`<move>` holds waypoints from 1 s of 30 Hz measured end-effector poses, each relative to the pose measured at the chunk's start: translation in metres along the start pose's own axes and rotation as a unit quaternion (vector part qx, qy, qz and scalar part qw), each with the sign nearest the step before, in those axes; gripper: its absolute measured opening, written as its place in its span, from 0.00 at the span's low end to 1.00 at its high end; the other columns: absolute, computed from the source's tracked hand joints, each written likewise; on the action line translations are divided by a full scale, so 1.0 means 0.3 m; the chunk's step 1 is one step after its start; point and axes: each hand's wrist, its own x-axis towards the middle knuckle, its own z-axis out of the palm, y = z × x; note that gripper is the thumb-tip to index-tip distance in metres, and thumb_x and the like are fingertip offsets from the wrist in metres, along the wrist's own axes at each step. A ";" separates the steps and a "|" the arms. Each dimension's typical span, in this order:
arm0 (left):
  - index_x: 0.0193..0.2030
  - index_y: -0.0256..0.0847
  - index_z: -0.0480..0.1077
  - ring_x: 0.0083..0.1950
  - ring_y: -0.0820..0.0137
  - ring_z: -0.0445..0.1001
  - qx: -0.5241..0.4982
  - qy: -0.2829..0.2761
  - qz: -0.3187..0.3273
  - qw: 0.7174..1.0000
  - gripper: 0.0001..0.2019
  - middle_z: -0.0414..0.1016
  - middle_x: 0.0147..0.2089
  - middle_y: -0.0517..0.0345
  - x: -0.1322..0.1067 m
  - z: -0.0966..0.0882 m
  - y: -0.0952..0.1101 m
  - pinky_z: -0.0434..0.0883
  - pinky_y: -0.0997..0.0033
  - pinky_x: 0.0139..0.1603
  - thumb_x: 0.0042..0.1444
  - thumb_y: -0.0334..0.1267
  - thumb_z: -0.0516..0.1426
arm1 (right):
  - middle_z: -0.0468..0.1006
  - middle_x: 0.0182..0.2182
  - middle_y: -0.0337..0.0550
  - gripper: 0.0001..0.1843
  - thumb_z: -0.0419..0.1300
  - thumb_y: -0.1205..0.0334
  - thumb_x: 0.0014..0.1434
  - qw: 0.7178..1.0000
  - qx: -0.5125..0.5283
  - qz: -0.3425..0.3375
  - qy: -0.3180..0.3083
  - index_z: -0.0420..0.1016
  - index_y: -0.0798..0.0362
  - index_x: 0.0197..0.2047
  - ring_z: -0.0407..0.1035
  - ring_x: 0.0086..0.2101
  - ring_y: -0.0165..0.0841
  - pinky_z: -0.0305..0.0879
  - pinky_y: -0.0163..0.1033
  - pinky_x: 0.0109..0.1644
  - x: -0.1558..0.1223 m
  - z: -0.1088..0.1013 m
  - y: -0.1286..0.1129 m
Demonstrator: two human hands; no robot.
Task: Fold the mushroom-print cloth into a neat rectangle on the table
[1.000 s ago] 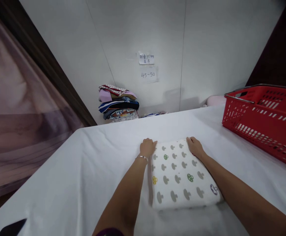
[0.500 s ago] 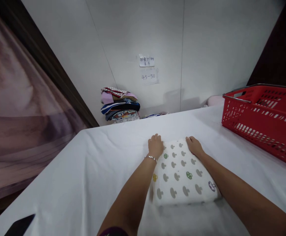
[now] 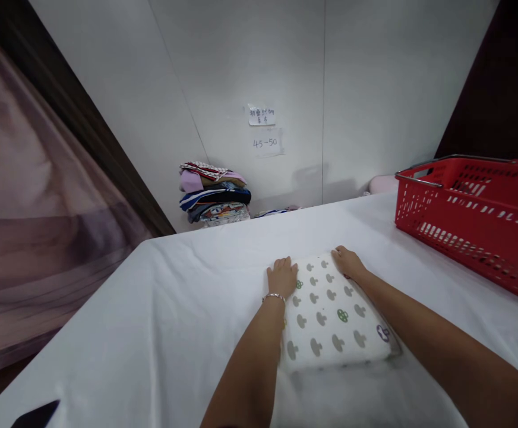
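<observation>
A folded white cloth (image 3: 325, 315) with grey, green and purple mushroom prints lies in front of me as a thick, flat block. My left hand (image 3: 282, 277), wearing a silver bracelet, is closed at its far left corner. At the far right corner my right hand (image 3: 349, 262) grips the edge, thumb and fingers curled in. Both forearms run along the sides of the cloth. The undersides of the fingers are hidden.
The cloth rests on a table with a white sheet (image 3: 205, 321). A red plastic basket (image 3: 473, 220) stands at right. Folded textiles (image 3: 217, 193) are stacked by the wall. A dark flat object (image 3: 36, 415) lies near left, beside a pinkish curtain (image 3: 40, 208).
My left hand has come slightly lower along the cloth's left edge. The right hand keeps its corner. The view has shifted a little to the right.
</observation>
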 end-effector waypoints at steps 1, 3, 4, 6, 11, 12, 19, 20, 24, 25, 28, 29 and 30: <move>0.58 0.50 0.59 0.60 0.61 0.56 -0.002 0.000 0.000 1.000 0.18 0.64 0.58 0.51 0.000 0.002 0.001 0.54 0.51 0.58 0.62 0.43 0.41 | 0.76 0.34 0.53 0.18 0.46 0.55 0.60 1.000 -0.015 -0.003 -0.005 0.71 0.55 0.44 0.70 0.36 0.42 0.61 0.42 0.38 0.000 -0.012 -0.008; 0.58 0.50 0.59 0.60 0.60 0.56 -0.003 -0.001 -0.001 1.000 0.18 0.64 0.58 0.51 0.001 0.005 0.001 0.54 0.50 0.58 0.62 0.43 0.41 | 0.75 0.42 0.58 0.19 0.48 0.56 0.59 0.999 -0.040 -0.015 -0.005 0.69 0.56 0.48 0.68 0.43 0.47 0.60 0.47 0.44 -0.011 -0.033 -0.034; 0.58 0.49 0.59 0.60 0.61 0.56 -0.002 -0.002 -0.003 1.000 0.19 0.64 0.58 0.51 0.002 0.005 0.001 0.54 0.50 0.58 0.62 0.43 0.41 | 0.72 0.48 0.59 0.21 0.48 0.56 0.59 0.998 -0.050 -0.033 0.001 0.67 0.56 0.52 0.64 0.49 0.48 0.58 0.48 0.48 -0.022 -0.039 -0.051; 0.58 0.49 0.59 0.60 0.61 0.56 0.001 0.000 -0.002 1.000 0.19 0.64 0.59 0.51 0.002 0.005 0.000 0.54 0.50 0.58 0.62 0.43 0.41 | 0.62 0.59 0.54 0.24 0.48 0.56 0.60 0.991 -0.072 -0.113 0.012 0.61 0.53 0.59 0.53 0.58 0.45 0.49 0.49 0.57 -0.055 -0.033 -0.089; 0.58 0.47 0.59 0.61 0.61 0.56 -0.001 0.016 0.010 1.000 0.19 0.64 0.58 0.50 -0.001 0.006 -0.008 0.54 0.50 0.58 0.62 0.44 0.41 | 0.50 0.64 0.52 0.35 0.44 0.44 0.60 0.962 -0.135 -0.236 -0.037 0.51 0.57 0.64 0.41 0.63 0.42 0.36 0.50 0.63 -0.124 0.033 -0.112; 0.58 0.47 0.58 0.61 0.60 0.56 -0.003 0.016 0.011 1.000 0.19 0.63 0.59 0.50 -0.001 0.006 -0.010 0.53 0.50 0.58 0.62 0.44 0.42 | 0.50 0.64 0.53 0.37 0.42 0.42 0.60 0.968 -0.138 -0.204 -0.048 0.51 0.58 0.65 0.41 0.63 0.43 0.38 0.52 0.63 -0.126 0.043 -0.098; 0.58 0.48 0.58 0.63 0.62 0.54 0.010 0.023 0.009 1.000 0.20 0.62 0.60 0.51 -0.004 0.007 -0.009 0.50 0.50 0.61 0.62 0.45 0.41 | 0.49 0.65 0.49 0.39 0.37 0.38 0.60 0.978 -0.142 -0.138 -0.063 0.49 0.56 0.65 0.39 0.63 0.42 0.40 0.51 0.62 -0.102 0.047 -0.025; 0.59 0.48 0.57 0.64 0.61 0.53 0.013 0.022 0.004 1.000 0.20 0.61 0.61 0.52 -0.005 0.007 -0.007 0.50 0.49 0.61 0.62 0.45 0.41 | 0.49 0.65 0.49 0.39 0.37 0.37 0.60 0.978 -0.144 -0.136 -0.067 0.49 0.56 0.65 0.39 0.63 0.42 0.40 0.51 0.62 -0.101 0.047 -0.027; 0.61 0.47 0.56 0.66 0.60 0.48 0.008 0.019 -0.040 0.999 0.23 0.57 0.64 0.54 -0.012 0.008 -0.004 0.49 0.47 0.62 0.61 0.48 0.40 | 0.50 0.65 0.48 0.40 0.36 0.37 0.59 0.977 -0.153 -0.125 -0.082 0.48 0.56 0.65 0.38 0.63 0.42 0.41 0.50 0.62 -0.104 0.044 -0.038; 0.61 0.47 0.56 0.66 0.59 0.48 0.003 0.020 -0.055 0.998 0.23 0.57 0.65 0.54 -0.012 0.009 -0.005 0.49 0.47 0.62 0.61 0.48 0.40 | 0.50 0.65 0.48 0.40 0.36 0.37 0.60 0.977 -0.153 -0.124 -0.085 0.48 0.56 0.65 0.38 0.63 0.42 0.41 0.50 0.62 -0.105 0.044 -0.040; 0.62 0.46 0.55 0.66 0.58 0.48 -0.013 0.015 -0.095 0.995 0.24 0.54 0.66 0.55 -0.007 0.005 -0.011 0.50 0.45 0.61 0.61 0.48 0.39 | 0.50 0.64 0.48 0.39 0.37 0.38 0.60 0.977 -0.151 -0.123 -0.088 0.48 0.57 0.65 0.38 0.64 0.41 0.42 0.49 0.62 -0.105 0.041 -0.043; 0.63 0.46 0.54 0.66 0.58 0.48 -0.019 0.008 -0.106 0.994 0.24 0.52 0.67 0.55 -0.004 0.002 -0.012 0.51 0.44 0.61 0.61 0.47 0.39 | 0.50 0.64 0.48 0.39 0.37 0.38 0.60 0.977 -0.150 -0.122 -0.089 0.48 0.57 0.65 0.38 0.64 0.41 0.42 0.49 0.62 -0.105 0.040 -0.044; 0.63 0.46 0.53 0.67 0.58 0.48 -0.025 -0.001 -0.119 0.993 0.24 0.50 0.67 0.56 -0.001 -0.002 -0.011 0.51 0.43 0.61 0.61 0.46 0.38 | 0.50 0.65 0.48 0.39 0.37 0.39 0.60 0.977 -0.149 -0.121 -0.089 0.48 0.57 0.65 0.38 0.64 0.40 0.43 0.48 0.62 -0.105 0.039 -0.044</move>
